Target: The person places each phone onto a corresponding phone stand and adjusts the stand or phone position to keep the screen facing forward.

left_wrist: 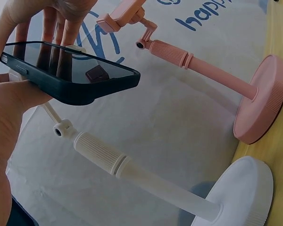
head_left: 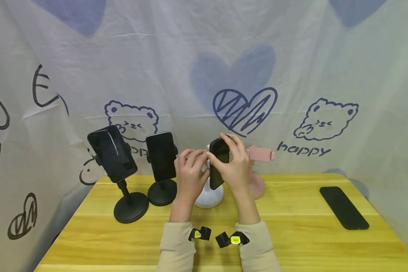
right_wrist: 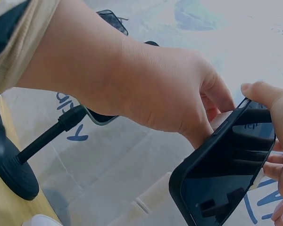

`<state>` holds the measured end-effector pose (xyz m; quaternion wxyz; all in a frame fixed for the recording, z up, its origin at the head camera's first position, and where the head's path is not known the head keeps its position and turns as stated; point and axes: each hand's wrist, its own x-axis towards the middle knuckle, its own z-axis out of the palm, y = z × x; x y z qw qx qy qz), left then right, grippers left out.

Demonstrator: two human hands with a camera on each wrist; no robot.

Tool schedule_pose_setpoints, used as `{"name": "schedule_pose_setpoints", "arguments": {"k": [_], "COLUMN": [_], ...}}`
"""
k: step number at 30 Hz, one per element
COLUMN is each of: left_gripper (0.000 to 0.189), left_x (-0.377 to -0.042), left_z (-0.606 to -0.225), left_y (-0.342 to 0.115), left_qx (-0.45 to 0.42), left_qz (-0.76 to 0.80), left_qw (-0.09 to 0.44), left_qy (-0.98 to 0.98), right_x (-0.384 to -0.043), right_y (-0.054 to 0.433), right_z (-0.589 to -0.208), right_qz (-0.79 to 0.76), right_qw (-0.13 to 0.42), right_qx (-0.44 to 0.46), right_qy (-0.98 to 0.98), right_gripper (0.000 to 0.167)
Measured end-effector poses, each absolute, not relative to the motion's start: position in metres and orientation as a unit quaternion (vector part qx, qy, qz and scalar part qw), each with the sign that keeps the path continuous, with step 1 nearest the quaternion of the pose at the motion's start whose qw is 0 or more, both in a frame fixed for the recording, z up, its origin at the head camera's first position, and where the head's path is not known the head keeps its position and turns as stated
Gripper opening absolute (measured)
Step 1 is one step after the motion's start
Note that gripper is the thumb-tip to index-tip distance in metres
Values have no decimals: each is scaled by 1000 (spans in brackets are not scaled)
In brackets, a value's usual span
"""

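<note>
At white stand (head_left: 209, 198), right grip (head_left: 237, 168) holds phone (right_wrist: 219, 181), left grip (head_left: 190, 175) pinches clamp (right_wrist: 220, 120).

Mirror-like gloss is seen on the held phone (left_wrist: 78, 68), within a matt casing (left_wrist: 104, 92). Smooth and ribbed plastic is shown by the white stand (left_wrist: 101, 155), grained wood by the bench (head_left: 292, 245), creased cloth by the backdrop (head_left: 176, 71).

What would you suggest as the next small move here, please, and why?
I'd probably settle the black-cased rectangular phone squarely into the white plastic round-based stand: white holder pieces show at the phone's edges, the right grip clasps the phone, and the left grip appears to hold one piece.
</note>
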<state>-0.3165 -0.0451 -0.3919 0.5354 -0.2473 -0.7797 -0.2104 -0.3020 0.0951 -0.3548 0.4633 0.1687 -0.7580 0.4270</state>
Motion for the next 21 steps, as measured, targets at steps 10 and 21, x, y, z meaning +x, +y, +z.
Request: {"name": "schedule_pose_setpoints", "arguments": {"k": [10, 21], "left_gripper": [24, 29], "left_x": [-318, -321], "left_z": [-396, -396], "left_y": [-41, -39], "left_qx": [-236, -224], "left_qz": [-202, -185], "left_qw": [549, 583], "left_qy": [-776, -759], "right_x": [-298, -302], "right_y": [92, 93], "right_z": [-356, -354], "right_qz": [442, 430], "right_qw": [446, 465], "right_qx": [160, 174], "right_qy": [-762, -754], "right_gripper": [62, 60]}}
